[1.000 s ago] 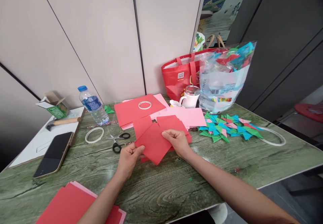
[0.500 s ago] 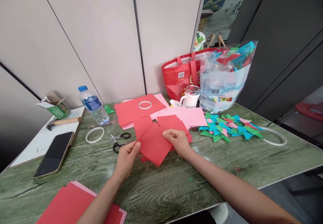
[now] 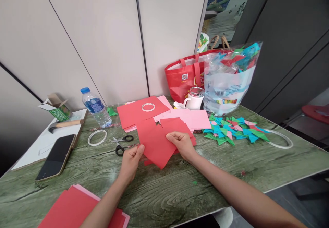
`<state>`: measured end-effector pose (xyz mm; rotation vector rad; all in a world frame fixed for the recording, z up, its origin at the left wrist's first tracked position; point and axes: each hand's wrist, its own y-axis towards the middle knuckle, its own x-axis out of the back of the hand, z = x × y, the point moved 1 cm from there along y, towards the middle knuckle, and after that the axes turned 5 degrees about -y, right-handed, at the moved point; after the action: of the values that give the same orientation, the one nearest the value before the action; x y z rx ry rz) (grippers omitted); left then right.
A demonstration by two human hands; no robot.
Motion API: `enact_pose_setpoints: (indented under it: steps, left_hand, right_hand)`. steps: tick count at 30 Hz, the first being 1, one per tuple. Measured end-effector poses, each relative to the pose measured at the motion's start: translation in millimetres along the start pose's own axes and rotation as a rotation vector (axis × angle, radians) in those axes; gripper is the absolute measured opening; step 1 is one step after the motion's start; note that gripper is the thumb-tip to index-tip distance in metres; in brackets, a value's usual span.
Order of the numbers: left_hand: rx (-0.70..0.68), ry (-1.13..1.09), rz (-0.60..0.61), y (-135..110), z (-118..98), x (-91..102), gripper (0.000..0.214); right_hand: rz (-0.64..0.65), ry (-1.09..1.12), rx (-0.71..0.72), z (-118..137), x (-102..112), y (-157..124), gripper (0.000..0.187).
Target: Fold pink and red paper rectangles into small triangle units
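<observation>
Both my hands hold red square paper sheets (image 3: 156, 144) just above the green wood-grain table (image 3: 167, 193). My left hand (image 3: 132, 161) pinches the sheets' left corner. My right hand (image 3: 181, 144) grips the right edge, thumb on top. Under and behind the sheets lie more red squares (image 3: 177, 125) and a stack of pink sheets (image 3: 192, 118). Black-handled scissors (image 3: 122, 144) lie just left of my left hand.
A pile of folded paper triangles (image 3: 231, 130) lies to the right, near a plastic bag (image 3: 228, 80), a red tote (image 3: 182, 79) and a white mug (image 3: 194, 99). On the left are a water bottle (image 3: 95, 108), tape rings (image 3: 97, 137), a phone (image 3: 55, 157), a hammer (image 3: 65, 123).
My left hand has shifted its pinch slightly along the left corner of the red sheets, and the sheets have turned a little. My right hand has stayed put.
</observation>
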<state>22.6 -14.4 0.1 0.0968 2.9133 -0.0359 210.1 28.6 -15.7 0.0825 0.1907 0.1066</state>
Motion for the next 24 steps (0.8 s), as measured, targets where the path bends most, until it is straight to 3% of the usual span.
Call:
enact_pose_setpoints:
  steps: [6,17,24]
  left_hand:
    - [0.255,0.17,0.256,-6.4,6.4,-11.2,0.045]
    - [0.306,0.183,0.249,-10.0,6.5,-13.4,0.052]
    - [0.389,0.142,0.428,-15.5,8.8,-19.5,0.053]
  right_hand:
    - [0.005,0.056,-0.024,-1.9,-0.6,-0.3,0.025]
    - [0.019,0.083,-0.024,-0.3,-2.0,-1.6,0.024]
    - [-0.001,0.114,-0.042,2.1,-2.0,-1.2,0.023]
